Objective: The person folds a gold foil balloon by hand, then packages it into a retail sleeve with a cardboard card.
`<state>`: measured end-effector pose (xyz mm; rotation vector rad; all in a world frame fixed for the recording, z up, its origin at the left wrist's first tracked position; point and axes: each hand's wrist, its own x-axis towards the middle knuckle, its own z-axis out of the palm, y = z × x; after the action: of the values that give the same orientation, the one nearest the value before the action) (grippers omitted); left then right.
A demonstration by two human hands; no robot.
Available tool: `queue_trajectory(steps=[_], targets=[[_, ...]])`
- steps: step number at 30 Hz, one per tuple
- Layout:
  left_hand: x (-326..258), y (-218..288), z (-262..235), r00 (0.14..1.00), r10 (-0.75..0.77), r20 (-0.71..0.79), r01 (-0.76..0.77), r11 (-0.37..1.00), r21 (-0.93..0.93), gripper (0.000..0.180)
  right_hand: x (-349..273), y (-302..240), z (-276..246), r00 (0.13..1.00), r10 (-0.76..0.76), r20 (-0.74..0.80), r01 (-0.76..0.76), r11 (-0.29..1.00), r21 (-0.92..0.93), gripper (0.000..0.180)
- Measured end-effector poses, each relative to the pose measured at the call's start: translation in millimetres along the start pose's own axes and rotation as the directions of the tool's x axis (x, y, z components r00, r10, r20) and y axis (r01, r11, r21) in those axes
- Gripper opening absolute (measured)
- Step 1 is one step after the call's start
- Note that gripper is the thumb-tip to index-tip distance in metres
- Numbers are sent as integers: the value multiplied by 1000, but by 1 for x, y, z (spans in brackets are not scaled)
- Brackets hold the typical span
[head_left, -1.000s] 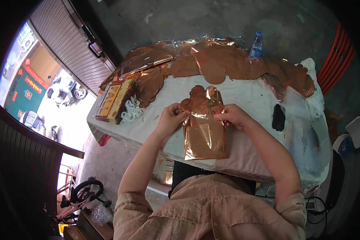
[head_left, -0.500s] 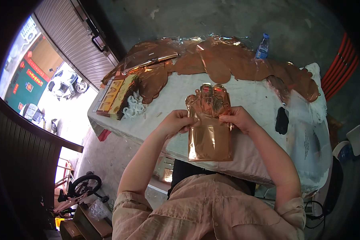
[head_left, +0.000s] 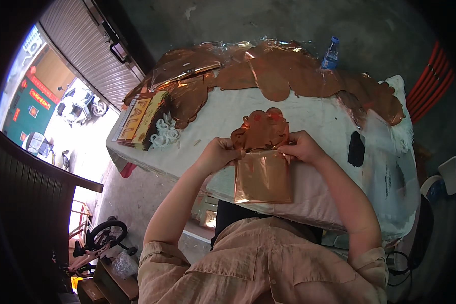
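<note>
A folded copper-coloured foil balloon [head_left: 262, 177] lies on the near part of the white-covered table. Its upper end has rounded lobes with red marks, and a crease runs across it between my hands. My left hand [head_left: 220, 154] pinches the foil's left edge at that crease. On the opposite edge, my right hand [head_left: 301, 147] pinches the foil between thumb and fingers. Along the far side spreads a layer of flat copper foil balloons [head_left: 276, 76], overlapping one another.
A yellow and red printed box [head_left: 144, 121] sits at the table's left, beside white rings [head_left: 165, 133]. A water bottle [head_left: 330, 54] stands at the back. To the right are a black object [head_left: 356, 150] and a clear plastic sheet [head_left: 385, 172]. The table cover [head_left: 213, 114] is white cloth.
The lobed upper part of the foil has gone from crinkled and shiny to flatter and duller. A crease now shows across it between my hands, which have barely moved.
</note>
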<state>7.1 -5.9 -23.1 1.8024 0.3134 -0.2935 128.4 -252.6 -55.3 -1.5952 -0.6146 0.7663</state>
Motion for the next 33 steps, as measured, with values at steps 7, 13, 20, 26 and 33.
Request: queue_trajectory(steps=[7, 13, 20, 26, 33], targets=[[-3, -11, 10, 906, 407, -114, -310, 824, 475, 11, -2, 14, 1, 980, -198, -6, 186, 931, -315, 9], [-8, -19, 4, 739, 672, 49, -571, 586, 574, 17, -18, -3, 5, 711, -623, 326, 523, 159, -837, 8], [-26, -3, 4, 604, 759, 242, -649, 292, 703, 30, -21, -7, 12, 562, -573, 597, 558, -270, -785, 10], [-53, -7, 31, 596, 734, 325, -759, 384, 526, 40, -22, -7, 12, 555, -523, 648, 548, -356, -757, 11], [-52, -27, 33, 555, 765, 326, -769, 321, 553, 41, -28, -11, 3, 553, -513, 657, 594, -311, -742, 23]])
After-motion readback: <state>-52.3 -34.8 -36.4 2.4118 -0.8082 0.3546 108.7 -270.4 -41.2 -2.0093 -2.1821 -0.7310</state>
